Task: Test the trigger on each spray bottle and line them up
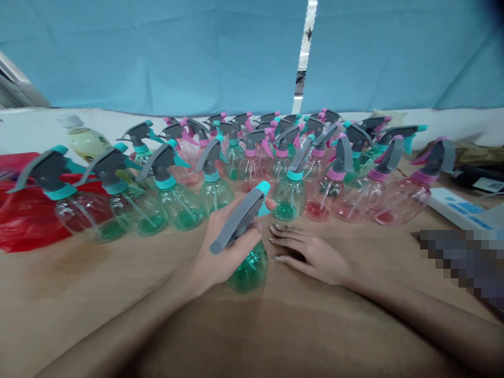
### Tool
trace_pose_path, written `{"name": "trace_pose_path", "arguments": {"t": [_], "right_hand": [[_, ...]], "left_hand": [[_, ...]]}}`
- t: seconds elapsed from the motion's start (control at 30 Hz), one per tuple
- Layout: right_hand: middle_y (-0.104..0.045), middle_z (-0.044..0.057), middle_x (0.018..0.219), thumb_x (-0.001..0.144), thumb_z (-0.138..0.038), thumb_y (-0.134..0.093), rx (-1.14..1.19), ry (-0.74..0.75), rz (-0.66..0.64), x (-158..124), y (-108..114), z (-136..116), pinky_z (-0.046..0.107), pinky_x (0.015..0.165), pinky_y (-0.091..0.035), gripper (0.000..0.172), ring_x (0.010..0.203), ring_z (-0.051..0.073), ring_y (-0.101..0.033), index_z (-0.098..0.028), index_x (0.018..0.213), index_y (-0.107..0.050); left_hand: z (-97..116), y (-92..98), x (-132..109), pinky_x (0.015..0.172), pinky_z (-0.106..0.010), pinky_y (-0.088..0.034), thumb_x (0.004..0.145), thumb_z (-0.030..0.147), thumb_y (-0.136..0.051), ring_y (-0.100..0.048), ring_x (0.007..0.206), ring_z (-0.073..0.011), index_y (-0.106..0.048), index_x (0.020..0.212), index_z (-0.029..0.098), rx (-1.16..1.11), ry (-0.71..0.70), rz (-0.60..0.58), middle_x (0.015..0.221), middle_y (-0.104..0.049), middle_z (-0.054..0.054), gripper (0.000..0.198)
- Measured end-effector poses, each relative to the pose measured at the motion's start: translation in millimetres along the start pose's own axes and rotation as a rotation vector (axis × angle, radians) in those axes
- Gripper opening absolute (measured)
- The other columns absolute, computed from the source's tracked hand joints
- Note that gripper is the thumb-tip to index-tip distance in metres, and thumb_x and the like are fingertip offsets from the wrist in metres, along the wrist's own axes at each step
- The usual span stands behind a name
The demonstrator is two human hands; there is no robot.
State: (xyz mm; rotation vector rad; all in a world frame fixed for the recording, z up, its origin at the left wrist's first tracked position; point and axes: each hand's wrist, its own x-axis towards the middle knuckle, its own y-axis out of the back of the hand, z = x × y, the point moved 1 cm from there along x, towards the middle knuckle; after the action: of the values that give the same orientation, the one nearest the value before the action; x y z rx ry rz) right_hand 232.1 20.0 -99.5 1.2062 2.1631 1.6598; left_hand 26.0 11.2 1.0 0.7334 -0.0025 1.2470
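Observation:
My left hand point(220, 252) is wrapped around the neck of a green spray bottle point(248, 270) with a grey trigger head and a turquoise nozzle. The bottle is at the middle of the wooden table, its head tilted toward the upper right. Its collar and much of the trigger are hidden by my fingers. To its right, my right hand point(311, 252) rests on the tabletop, fingers stretched out toward the bottle and holding nothing. Just beyond my hands stand a green-tinted spray bottle point(289, 199) with a turquoise collar and a pink-tinted spray bottle point(321, 199) with a pink collar.
Several more green and pink spray bottles point(181, 202) stand in rows across the table point(157, 310). A red plastic bag point(23, 215) and a capped bottle point(84, 139) are at the left. A white device with blue buttons point(460, 207) lies right, with a blue cloth point(197, 58) behind.

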Motion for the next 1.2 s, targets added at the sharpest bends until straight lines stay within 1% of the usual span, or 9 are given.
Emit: {"name": "trace_pose_path", "arguments": {"t": [0.17, 0.3, 0.43, 0.5, 0.6, 0.7, 0.87, 1.2], "right_hand": [[-0.050, 0.010, 0.137, 0.093, -0.040, -0.047, -0.001, 0.001, -0.010, 0.2, 1.1, -0.8, 0.045, 0.108, -0.035, 0.047, 0.130, 0.022, -0.042, -0.019, 0.135, -0.045], [-0.051, 0.010, 0.137, 0.093, -0.040, -0.047, 0.010, 0.003, 0.000, 0.5, 0.9, -0.6, 0.045, 0.108, -0.036, 0.046, 0.130, 0.022, -0.042, -0.019, 0.134, -0.047], [-0.052, 0.010, 0.136, 0.093, -0.040, -0.047, 0.015, 0.002, -0.002, 0.6, 0.7, -0.7, 0.045, 0.108, -0.036, 0.046, 0.129, 0.022, -0.043, -0.019, 0.133, -0.048], [-0.051, 0.011, 0.136, 0.093, -0.040, -0.047, 0.010, -0.003, -0.007, 0.5, 0.8, -0.9, 0.044, 0.108, -0.035, 0.046, 0.130, 0.022, -0.042, -0.017, 0.133, -0.048], [-0.052, 0.010, 0.136, 0.092, -0.040, -0.047, 0.013, -0.005, 0.002, 0.3, 1.1, -1.2, 0.045, 0.108, -0.036, 0.045, 0.129, 0.023, -0.043, -0.018, 0.133, -0.049], [-0.052, 0.010, 0.136, 0.092, -0.039, -0.048, 0.025, -0.001, 0.006, 0.2, 1.1, -1.0, 0.045, 0.108, -0.036, 0.045, 0.129, 0.023, -0.043, -0.019, 0.133, -0.048], [-0.051, 0.009, 0.137, 0.092, -0.040, -0.049, 0.036, 0.004, 0.009, 0.2, 0.6, -0.2, 0.047, 0.107, -0.037, 0.046, 0.129, 0.024, -0.043, -0.022, 0.134, -0.047], [-0.051, 0.011, 0.136, 0.093, -0.041, -0.046, 0.005, -0.002, -0.012, 0.4, 0.6, -0.7, 0.044, 0.109, -0.035, 0.046, 0.130, 0.022, -0.041, -0.017, 0.133, -0.048]], "left_hand": [[1.1, 0.8, 0.4, 0.056, -0.026, -0.040, 0.075, 0.016, -0.047, -0.054, 0.062, -0.0135, -0.058, 0.104, 0.025, 0.008, 0.019, -0.015, 0.065, -0.052, 0.005, 0.033], [1.2, 0.7, -0.2, 0.057, -0.026, -0.040, 0.075, 0.017, -0.048, -0.054, 0.062, -0.0136, -0.057, 0.098, 0.024, 0.005, 0.009, -0.005, 0.066, -0.051, 0.004, 0.026], [-0.1, -0.1, -1.0, 0.060, -0.026, -0.042, 0.076, 0.017, -0.048, -0.051, 0.059, -0.0126, -0.056, 0.096, 0.024, -0.006, 0.004, -0.007, 0.065, -0.049, 0.005, 0.023], [-0.3, 0.0, -0.5, 0.061, -0.027, -0.043, 0.076, 0.018, -0.049, -0.050, 0.058, -0.0123, -0.056, 0.092, 0.023, -0.013, 0.005, -0.005, 0.064, -0.047, 0.005, 0.019], [-0.1, 0.8, 0.8, 0.061, -0.027, -0.044, 0.074, 0.018, -0.050, -0.051, 0.060, -0.0132, -0.055, 0.087, 0.022, -0.010, 0.015, 0.007, 0.063, -0.047, 0.005, 0.015], [0.0, 1.1, 1.5, 0.061, -0.028, -0.045, 0.074, 0.018, -0.050, -0.052, 0.060, -0.0139, -0.055, 0.089, 0.022, -0.015, 0.014, 0.009, 0.064, -0.049, 0.004, 0.016], [0.7, 0.0, 0.6, 0.061, -0.028, -0.045, 0.076, 0.019, -0.051, -0.053, 0.060, -0.0144, -0.058, 0.098, 0.024, -0.024, 0.017, 0.002, 0.064, -0.051, 0.004, 0.023], [2.5, 0.2, 0.2, 0.055, -0.026, -0.039, 0.077, 0.019, -0.050, -0.048, 0.056, -0.0131, -0.057, 0.099, 0.024, -0.030, 0.032, -0.011, 0.062, -0.047, 0.005, 0.023]]}}
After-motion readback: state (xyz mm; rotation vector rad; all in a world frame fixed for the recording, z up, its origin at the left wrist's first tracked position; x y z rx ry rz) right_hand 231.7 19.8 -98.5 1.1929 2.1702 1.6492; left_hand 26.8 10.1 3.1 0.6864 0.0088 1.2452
